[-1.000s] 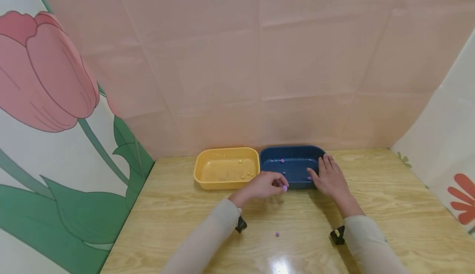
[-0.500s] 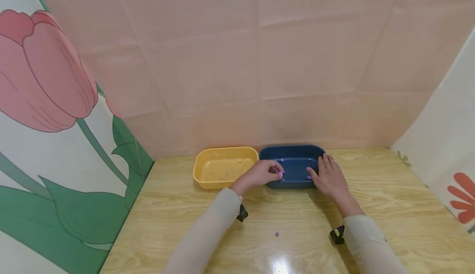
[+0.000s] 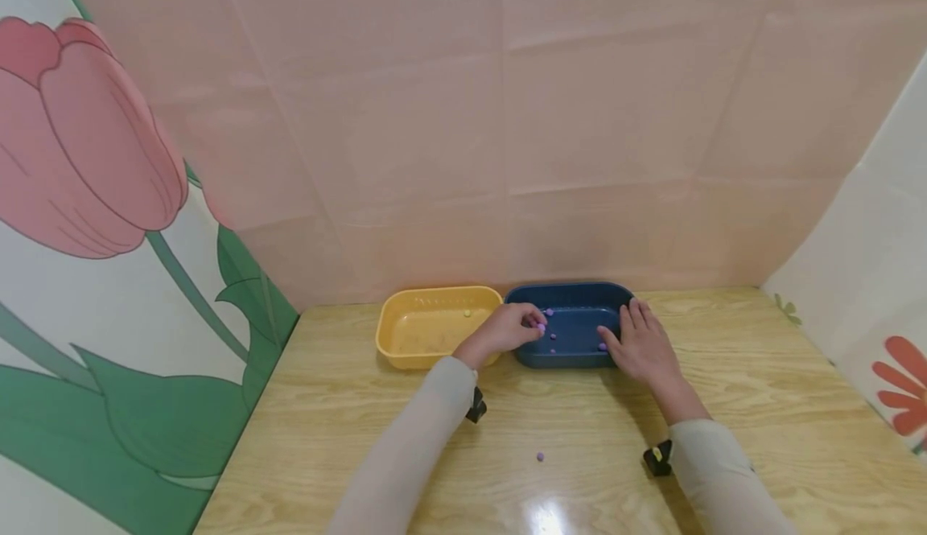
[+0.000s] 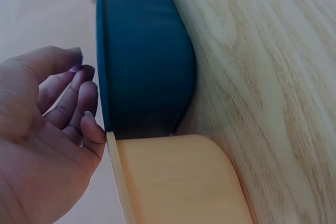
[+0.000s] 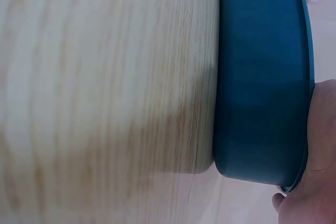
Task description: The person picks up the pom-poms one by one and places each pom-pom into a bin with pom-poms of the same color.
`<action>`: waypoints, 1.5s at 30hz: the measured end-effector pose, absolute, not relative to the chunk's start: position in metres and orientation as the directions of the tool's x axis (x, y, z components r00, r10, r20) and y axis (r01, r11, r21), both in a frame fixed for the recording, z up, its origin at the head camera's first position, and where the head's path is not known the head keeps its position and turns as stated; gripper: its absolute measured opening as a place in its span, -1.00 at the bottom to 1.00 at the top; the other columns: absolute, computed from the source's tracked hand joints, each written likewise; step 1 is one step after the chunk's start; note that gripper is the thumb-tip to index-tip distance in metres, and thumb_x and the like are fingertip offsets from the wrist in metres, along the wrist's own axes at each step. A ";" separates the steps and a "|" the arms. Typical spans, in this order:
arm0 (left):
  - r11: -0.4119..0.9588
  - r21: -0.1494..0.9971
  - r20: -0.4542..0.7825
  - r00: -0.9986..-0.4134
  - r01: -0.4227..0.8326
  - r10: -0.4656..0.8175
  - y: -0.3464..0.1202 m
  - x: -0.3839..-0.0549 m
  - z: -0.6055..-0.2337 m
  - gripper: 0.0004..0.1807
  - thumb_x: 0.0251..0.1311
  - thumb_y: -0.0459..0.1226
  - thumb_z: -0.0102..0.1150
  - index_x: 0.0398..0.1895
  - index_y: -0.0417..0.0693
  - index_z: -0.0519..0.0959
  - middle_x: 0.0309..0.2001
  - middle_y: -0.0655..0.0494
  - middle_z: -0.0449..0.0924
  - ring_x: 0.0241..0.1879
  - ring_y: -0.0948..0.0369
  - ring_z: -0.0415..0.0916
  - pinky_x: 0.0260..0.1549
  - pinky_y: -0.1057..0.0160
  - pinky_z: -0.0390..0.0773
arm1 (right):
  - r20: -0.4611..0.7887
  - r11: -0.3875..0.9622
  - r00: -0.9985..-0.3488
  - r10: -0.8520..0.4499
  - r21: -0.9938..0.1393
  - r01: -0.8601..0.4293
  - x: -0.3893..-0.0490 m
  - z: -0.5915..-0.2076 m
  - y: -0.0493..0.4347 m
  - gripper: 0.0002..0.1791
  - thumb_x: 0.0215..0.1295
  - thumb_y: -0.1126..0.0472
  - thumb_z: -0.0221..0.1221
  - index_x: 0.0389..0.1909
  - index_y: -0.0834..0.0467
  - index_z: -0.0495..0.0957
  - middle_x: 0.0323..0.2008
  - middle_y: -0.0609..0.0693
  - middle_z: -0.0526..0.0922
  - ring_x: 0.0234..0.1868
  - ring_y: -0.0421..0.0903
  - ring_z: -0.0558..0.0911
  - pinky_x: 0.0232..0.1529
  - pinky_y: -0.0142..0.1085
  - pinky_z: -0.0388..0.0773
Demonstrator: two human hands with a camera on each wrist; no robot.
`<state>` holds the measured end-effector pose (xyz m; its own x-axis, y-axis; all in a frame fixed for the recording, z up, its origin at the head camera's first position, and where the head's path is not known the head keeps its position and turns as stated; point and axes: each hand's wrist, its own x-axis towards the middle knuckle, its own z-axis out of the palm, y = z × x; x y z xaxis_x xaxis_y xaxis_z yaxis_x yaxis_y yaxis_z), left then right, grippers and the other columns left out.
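My left hand (image 3: 500, 331) is over the left end of the blue tray (image 3: 579, 362), pinching a small purple ball (image 3: 541, 328) between thumb and fingertip. The left wrist view shows that hand (image 4: 47, 124) beside the rims where the two trays meet, its other fingers loosely bent. My right hand (image 3: 647, 350) rests on the blue tray's right end, fingers straight along the rim and thumb reaching inside. Several small purple pieces lie in the blue tray, one (image 3: 602, 347) near the right thumb.
A yellow tray (image 3: 405, 362) stands against the blue one's left side, with a small yellow piece (image 3: 467, 313) inside. Another purple ball (image 3: 540, 456) lies on the wooden table (image 3: 326, 438) nearer me. A pink-covered wall (image 3: 507, 157) rises behind the trays.
My left hand has moved forward and slightly left, carrying the purple ball from the blue tray's front edge to above its left end. The right hand has stayed on the rim.
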<state>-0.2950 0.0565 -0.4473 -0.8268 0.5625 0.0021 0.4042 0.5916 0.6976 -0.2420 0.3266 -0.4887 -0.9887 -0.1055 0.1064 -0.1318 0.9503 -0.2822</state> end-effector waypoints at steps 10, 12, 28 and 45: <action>0.634 0.667 0.012 -0.856 0.392 0.517 0.058 -0.308 -0.449 -0.84 0.37 -0.20 0.26 -0.07 -0.01 0.68 -0.21 0.21 0.64 -0.19 0.29 0.53 -0.21 0.40 0.53 | 0.114 0.951 -0.988 -0.106 -0.278 -0.135 -0.242 -0.489 0.328 -0.06 0.62 -0.24 -0.30 0.46 0.62 -0.04 0.50 0.58 -0.14 0.54 0.45 -0.14 0.51 0.22 -0.19; 0.643 0.668 0.004 -0.866 0.374 0.499 0.059 -0.309 -0.449 -0.84 0.38 -0.20 0.26 -0.06 -0.01 0.68 -0.21 0.22 0.63 -0.19 0.29 0.52 -0.21 0.39 0.53 | 0.115 0.951 -0.988 -0.104 -0.278 -0.133 -0.242 -0.489 0.328 -0.07 0.62 -0.23 -0.28 0.46 0.61 -0.03 0.50 0.57 -0.13 0.54 0.45 -0.13 0.51 0.22 -0.19; 0.677 0.626 0.048 -0.885 0.388 0.463 0.056 -0.311 -0.450 -0.70 0.42 -0.20 0.20 0.13 -0.07 0.65 -0.01 0.11 0.67 0.07 0.11 0.58 0.07 0.26 0.55 | 0.101 0.950 -0.988 -0.115 -0.281 -0.139 -0.241 -0.487 0.325 -0.09 0.63 -0.20 -0.27 0.45 0.62 -0.03 0.50 0.58 -0.16 0.54 0.45 -0.16 0.52 0.20 -0.22; 0.563 0.638 0.091 -0.778 0.525 0.622 0.038 -0.269 -0.444 -0.78 0.42 -0.13 0.22 0.06 0.12 0.67 -0.10 0.29 0.59 -0.27 0.34 0.45 -0.27 0.42 0.50 | 0.101 0.950 -0.989 -0.106 -0.285 -0.131 -0.241 -0.485 0.324 -0.10 0.63 -0.18 -0.23 0.46 0.62 -0.04 0.50 0.57 -0.17 0.54 0.44 -0.14 0.52 0.21 -0.21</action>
<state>-0.2690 0.0375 -0.4437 -0.7776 0.6221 0.0911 0.5251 0.5630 0.6382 -0.2406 0.3243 -0.4852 -0.9892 -0.1065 0.1009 -0.1313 0.9496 -0.2846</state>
